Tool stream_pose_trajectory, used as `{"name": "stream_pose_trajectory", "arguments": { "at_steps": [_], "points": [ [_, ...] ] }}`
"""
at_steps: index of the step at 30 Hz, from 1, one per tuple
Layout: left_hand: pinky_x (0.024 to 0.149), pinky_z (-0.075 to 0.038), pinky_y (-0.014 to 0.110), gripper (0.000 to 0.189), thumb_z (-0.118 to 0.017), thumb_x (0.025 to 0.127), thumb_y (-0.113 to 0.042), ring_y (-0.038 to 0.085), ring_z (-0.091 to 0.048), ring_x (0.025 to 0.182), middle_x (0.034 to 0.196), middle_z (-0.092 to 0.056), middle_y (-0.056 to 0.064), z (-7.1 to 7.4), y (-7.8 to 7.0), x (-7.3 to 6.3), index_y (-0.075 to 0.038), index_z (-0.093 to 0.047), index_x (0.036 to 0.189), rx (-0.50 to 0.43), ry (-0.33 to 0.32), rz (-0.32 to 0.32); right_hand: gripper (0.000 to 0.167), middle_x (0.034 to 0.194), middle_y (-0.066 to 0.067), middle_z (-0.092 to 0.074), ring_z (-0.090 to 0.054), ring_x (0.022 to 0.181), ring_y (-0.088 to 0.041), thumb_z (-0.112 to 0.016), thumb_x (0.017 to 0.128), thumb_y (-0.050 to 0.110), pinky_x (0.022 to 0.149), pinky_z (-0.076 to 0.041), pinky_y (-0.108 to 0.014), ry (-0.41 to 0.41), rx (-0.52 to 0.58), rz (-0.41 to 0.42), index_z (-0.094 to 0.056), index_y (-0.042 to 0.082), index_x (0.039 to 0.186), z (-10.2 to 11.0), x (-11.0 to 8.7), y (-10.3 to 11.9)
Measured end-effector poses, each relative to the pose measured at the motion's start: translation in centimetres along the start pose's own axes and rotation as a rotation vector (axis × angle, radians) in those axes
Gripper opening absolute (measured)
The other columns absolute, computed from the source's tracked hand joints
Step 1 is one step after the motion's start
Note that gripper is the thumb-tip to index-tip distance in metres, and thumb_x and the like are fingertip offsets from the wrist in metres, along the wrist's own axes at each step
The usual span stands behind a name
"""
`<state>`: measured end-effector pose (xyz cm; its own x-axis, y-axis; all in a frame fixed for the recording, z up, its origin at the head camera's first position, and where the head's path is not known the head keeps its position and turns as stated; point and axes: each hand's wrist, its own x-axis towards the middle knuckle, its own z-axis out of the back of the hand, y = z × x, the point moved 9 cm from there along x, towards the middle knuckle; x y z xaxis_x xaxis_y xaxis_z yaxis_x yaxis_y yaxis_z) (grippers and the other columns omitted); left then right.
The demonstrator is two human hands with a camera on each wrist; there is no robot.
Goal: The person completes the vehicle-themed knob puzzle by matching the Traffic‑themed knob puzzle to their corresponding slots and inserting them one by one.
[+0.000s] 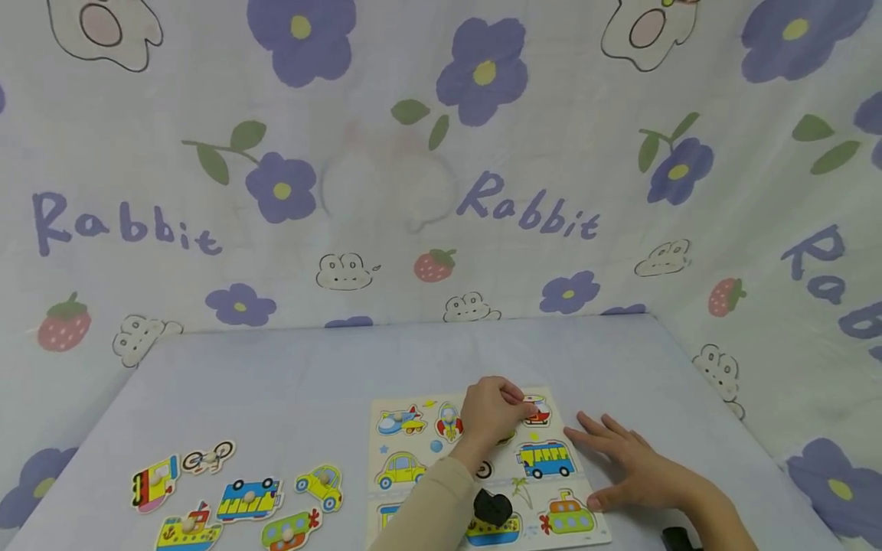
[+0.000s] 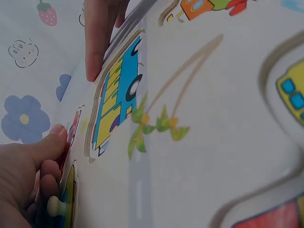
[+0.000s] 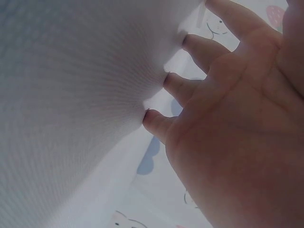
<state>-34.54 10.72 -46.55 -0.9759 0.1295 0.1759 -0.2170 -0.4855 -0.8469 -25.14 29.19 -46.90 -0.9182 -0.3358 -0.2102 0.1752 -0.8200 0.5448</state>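
Red helicopter piece [image 1: 537,411] is sitting at the puzzle board's [image 1: 580,482] far right corner; left hand [image 1: 492,413] is pinching it, fingers curled; right hand [image 1: 637,463] is resting at the board's right edge, fingers apart; loose vehicle pieces [image 1: 249,501] are lying leftward on the table [image 1: 310,383]

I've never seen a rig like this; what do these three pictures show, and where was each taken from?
There is no machine: a person works with bare hands. The wide picture comes from a camera worn on the head; the others come from cameras on the left and right wrists. On the pale tabletop lies a puzzle board, with six loose vehicle pieces in view to its left, including a car and a boat. The left hand is over the board, seemingly pinching the red helicopter piece, though the grip is partly hidden. The right hand is spread at the board's right edge, holding nothing.
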Motion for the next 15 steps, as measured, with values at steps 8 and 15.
{"name": "stream_pose_trajectory", "arguments": {
  "at_steps": [8, 15],
  "points": [
    [0.059, -0.046, 0.027, 0.024, -0.089, 0.073, -0.032, 0.005, -0.055, 0.059, 0.063, -0.059, -0.014, -0.5, 0.64, 0.51, -0.021, -0.068, 0.072, 0.0, 0.033, 0.051, 0.099, 0.16, -0.014, -0.02, 0.0, 0.142, -0.051, -0.083, 0.067, 0.056, 0.102, 0.003, -0.073, 0.002, -0.008, 0.022, -0.044, 0.021, 0.15, 0.04, -0.11, -0.08],
    [0.058, -0.046, 0.027, 0.024, -0.089, 0.073, -0.03, 0.005, -0.055, 0.058, 0.062, -0.059, -0.015, -0.46, 0.37, 0.43, -0.02, -0.068, 0.073, 0.004, 0.025, 0.04, 0.099, 0.16, -0.012, -0.02, 0.0, 0.143, -0.05, -0.083, 0.065, 0.057, 0.103, 0.002, -0.073, -0.002, -0.019, 0.006, -0.044, 0.023, 0.15, 0.06, -0.11, -0.39]
  ]
}}
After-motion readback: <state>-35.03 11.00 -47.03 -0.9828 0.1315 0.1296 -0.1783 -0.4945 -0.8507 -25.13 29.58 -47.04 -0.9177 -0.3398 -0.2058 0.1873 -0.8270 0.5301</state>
